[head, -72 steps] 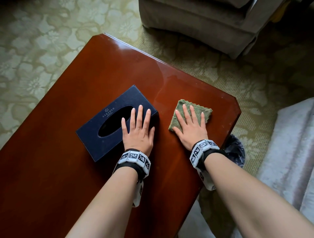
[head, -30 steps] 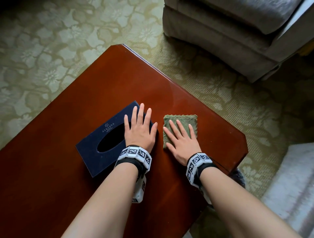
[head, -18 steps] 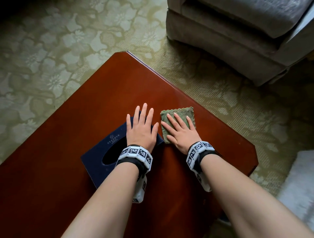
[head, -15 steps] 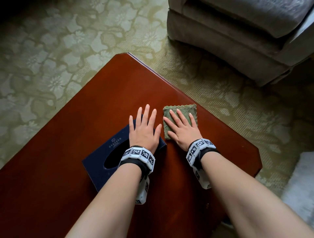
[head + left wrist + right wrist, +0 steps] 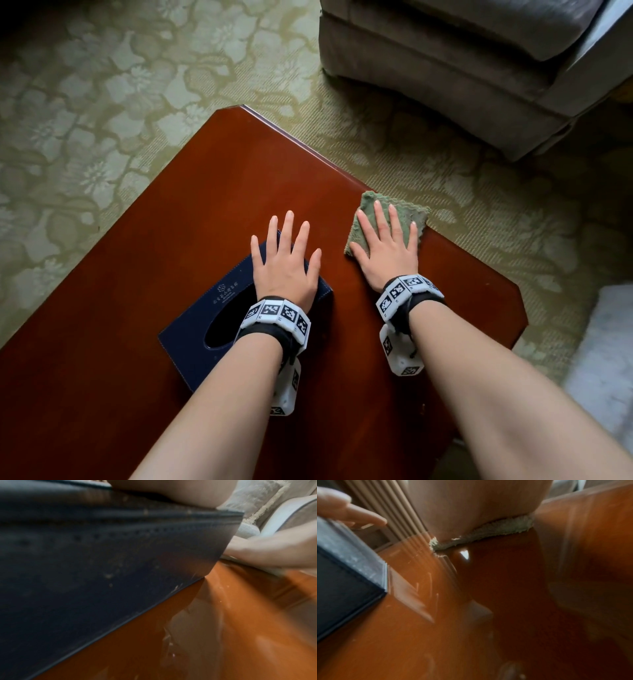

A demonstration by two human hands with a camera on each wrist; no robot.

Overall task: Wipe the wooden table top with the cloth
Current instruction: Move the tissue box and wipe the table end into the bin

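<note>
The right hand (image 5: 388, 250) lies flat, fingers straight, pressing the green cloth (image 5: 404, 214) onto the wooden table top (image 5: 191, 205) at its far right edge. The left hand (image 5: 286, 263) rests flat, fingers spread, on the dark tissue box (image 5: 205, 322).

The head camera looks down from high up at the counter (image 5: 178, 212), with the sofa (image 5: 462, 68) at 1 o'clock. Both wrist cameras sit very low and close, looking along the shiny wood. All three views share the dark box (image 5: 191, 339).
</note>
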